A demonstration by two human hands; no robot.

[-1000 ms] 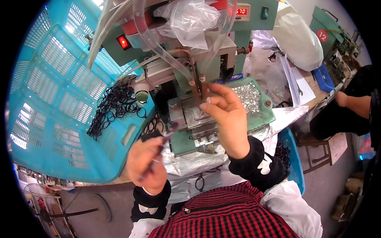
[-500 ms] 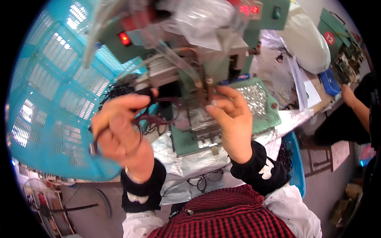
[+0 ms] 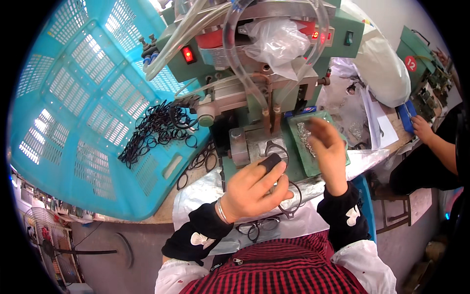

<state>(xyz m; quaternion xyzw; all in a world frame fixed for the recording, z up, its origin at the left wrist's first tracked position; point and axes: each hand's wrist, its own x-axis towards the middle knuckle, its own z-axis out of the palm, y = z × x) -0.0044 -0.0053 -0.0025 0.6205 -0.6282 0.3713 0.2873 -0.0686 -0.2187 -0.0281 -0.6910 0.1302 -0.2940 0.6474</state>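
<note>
Below the copper-coloured tips (image 3: 276, 120) of a green bench machine (image 3: 176, 60), my left hand (image 3: 250, 192) grips a dark eyeglass frame (image 3: 290, 213). One finger wears a black cover (image 3: 270, 162). The frame's rims show on both sides of the fingers, near the machine's metal block (image 3: 239, 147). Over a green tray (image 3: 313, 169) hovers my right hand (image 3: 329, 159), its fingers smeared by motion. Small shiny metal pieces (image 3: 304, 139) lie in that tray, partly behind the hand. Whether the right fingers hold anything is not visible.
A large turquoise basket (image 3: 88, 188) on the left holds a heap of black eyeglass frames (image 3: 156, 128). Another pair of glasses (image 3: 268, 224) lies on silvery sheeting (image 3: 188, 196) before me. A co-worker's hand (image 3: 422, 128) rests near a blue bin (image 3: 406, 115) at right.
My left hand has moved right and toward me with the eyeglass frame, now below the tips. The right hand has left the tips and shifted right, over the tray.
</note>
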